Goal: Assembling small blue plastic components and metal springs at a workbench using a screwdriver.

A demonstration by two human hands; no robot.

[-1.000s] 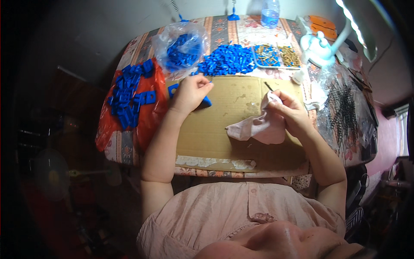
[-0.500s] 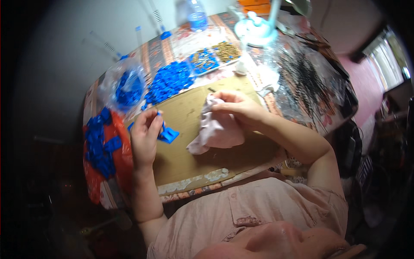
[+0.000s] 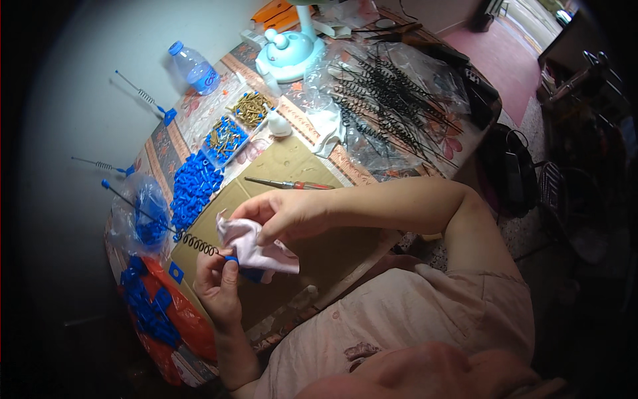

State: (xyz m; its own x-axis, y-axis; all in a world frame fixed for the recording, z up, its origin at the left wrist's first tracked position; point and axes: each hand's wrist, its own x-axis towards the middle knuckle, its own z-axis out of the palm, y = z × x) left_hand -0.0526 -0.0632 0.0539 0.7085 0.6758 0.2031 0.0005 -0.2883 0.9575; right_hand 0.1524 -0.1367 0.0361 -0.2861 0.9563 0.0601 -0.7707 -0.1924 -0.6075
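Observation:
My left hand (image 3: 220,292) pinches a spring antenna by its blue lower end, with the thumb on top. Its black coil (image 3: 198,243) and thin rod slant up to the left and end in a blue tip. Between the fingers of my right hand (image 3: 286,214) is bunched a pale pink cloth (image 3: 242,236), which lies against the antenna's blue base and partly covers it. Beneath both hands is a sheet of brown cardboard (image 3: 286,159). A screwdriver (image 3: 292,185) with a red handle lies beside my right wrist.
Small blue parts (image 3: 196,183) are heaped left of the cardboard, near a tray of brass pieces (image 3: 251,108). Black coiled wires (image 3: 392,100) lie at the far right. A lamp base (image 3: 289,56), water bottle (image 3: 196,70) and red bag (image 3: 186,299) stand around. A blue square (image 3: 175,272) sits on the cardboard.
My right hand has brought the cloth over to the antenna in my left hand; before, they were apart. The head view has turned, and the screwdriver now shows more fully.

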